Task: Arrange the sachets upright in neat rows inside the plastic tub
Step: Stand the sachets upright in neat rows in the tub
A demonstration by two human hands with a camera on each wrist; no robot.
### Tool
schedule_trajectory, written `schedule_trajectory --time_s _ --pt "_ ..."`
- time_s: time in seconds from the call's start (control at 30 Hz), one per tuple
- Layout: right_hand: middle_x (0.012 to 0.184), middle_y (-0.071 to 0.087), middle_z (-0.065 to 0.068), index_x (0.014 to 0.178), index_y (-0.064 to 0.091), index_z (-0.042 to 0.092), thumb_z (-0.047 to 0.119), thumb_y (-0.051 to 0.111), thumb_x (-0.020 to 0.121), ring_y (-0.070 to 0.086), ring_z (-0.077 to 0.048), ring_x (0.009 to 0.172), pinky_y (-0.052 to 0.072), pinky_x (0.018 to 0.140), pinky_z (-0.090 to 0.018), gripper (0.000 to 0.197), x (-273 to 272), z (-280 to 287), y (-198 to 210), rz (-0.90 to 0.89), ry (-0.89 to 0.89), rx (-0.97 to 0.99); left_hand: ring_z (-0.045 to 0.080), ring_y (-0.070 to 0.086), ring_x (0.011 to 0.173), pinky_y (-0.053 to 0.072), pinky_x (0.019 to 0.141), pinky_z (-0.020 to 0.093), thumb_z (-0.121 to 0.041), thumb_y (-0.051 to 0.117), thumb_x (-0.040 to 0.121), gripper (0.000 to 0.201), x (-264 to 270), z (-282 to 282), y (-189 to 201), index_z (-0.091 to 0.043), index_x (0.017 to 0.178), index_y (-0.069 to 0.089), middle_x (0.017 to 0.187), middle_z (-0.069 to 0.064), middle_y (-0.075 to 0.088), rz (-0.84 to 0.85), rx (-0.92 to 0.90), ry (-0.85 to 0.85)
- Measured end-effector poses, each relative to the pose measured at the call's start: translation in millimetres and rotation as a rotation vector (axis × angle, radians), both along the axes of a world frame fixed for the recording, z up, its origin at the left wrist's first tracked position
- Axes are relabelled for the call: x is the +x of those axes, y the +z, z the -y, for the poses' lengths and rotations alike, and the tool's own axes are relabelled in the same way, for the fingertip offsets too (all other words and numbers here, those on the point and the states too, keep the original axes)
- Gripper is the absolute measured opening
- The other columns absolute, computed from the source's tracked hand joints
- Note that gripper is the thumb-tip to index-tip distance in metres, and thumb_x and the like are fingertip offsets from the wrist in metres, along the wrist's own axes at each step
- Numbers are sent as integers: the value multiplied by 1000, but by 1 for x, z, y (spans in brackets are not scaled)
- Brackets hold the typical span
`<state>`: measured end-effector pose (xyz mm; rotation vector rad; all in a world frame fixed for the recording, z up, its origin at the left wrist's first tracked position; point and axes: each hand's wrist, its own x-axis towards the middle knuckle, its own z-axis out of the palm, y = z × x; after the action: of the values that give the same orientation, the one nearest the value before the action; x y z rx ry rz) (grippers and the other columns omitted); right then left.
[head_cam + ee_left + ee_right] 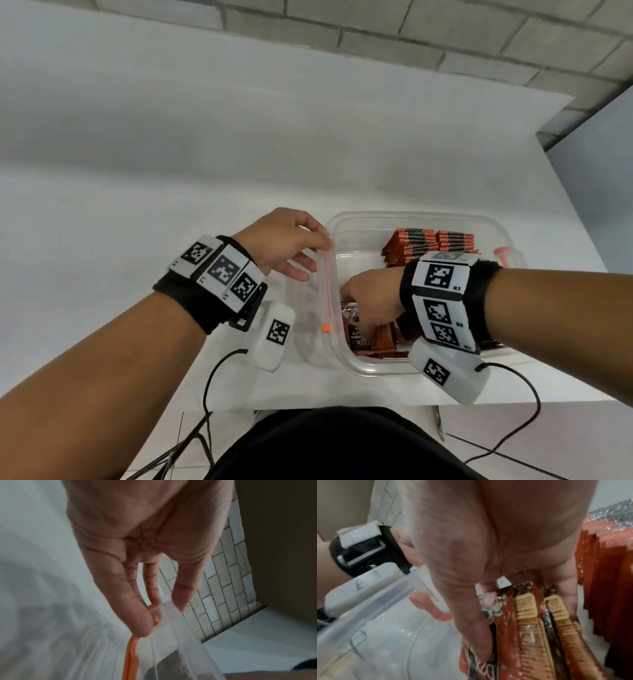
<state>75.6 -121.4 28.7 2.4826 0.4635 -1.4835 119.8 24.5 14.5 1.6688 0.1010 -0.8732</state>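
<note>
A clear plastic tub stands on the white table near its front edge. Two rows of orange-brown sachets stand upright at the tub's far side and show as a red block in the right wrist view. My right hand is down inside the tub, thumb and fingers gripping a bundle of sachets near the front left corner. My left hand is outside the left wall. It pinches the tub's clear side latch, which has an orange strip.
The white table stretches far to the left and back, ending at a grey block wall. Its right edge lies just beyond the tub. A second orange latch sits on the tub's right side. Black cables hang at the front.
</note>
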Motion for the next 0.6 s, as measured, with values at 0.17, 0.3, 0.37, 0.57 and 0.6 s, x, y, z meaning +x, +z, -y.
schedule_trajectory --time_s 0.17,0.3,0.37,0.57,0.6 --pt "134 52 -6 143 36 12 26 65 88 53 -24 116 43 85 -29 64 -4 2 1 -7 100 31 17 65 68 57 59 31 -19 73 83 16 -3 -2 -1 -14 96 64 107 12 70 -14 0 10" --pt "127 55 -2 136 43 15 34 61 90 55 -19 105 48 92 -32 53 -7 11 7 -83 72 89 17 65 69 55 56 29 -21 73 82 16 -5 -2 -1 -16 93 64 114 13 68 -20 -1 31" --pt "120 59 0 129 48 18 42 63 87 57 -19 103 50 94 -37 50 -8 15 11 -135 52 102 16 64 66 54 55 28 -22 73 82 16 -5 -1 -1 -16 93 64 112 13 68 -16 5 43" --pt "129 53 1 137 42 21 39 71 82 52 -18 112 44 92 -29 65 -4 17 21 -136 132 128 14 64 62 53 55 28 -20 72 83 14 -5 2 -1 -15 93 63 99 7 68 -1 33 65" --pt "131 51 1 139 39 22 37 73 80 51 -18 114 43 92 -29 70 -3 17 22 -128 157 123 14 64 62 53 55 28 -20 72 83 14 -5 2 -1 -15 93 63 98 7 68 -1 35 67"
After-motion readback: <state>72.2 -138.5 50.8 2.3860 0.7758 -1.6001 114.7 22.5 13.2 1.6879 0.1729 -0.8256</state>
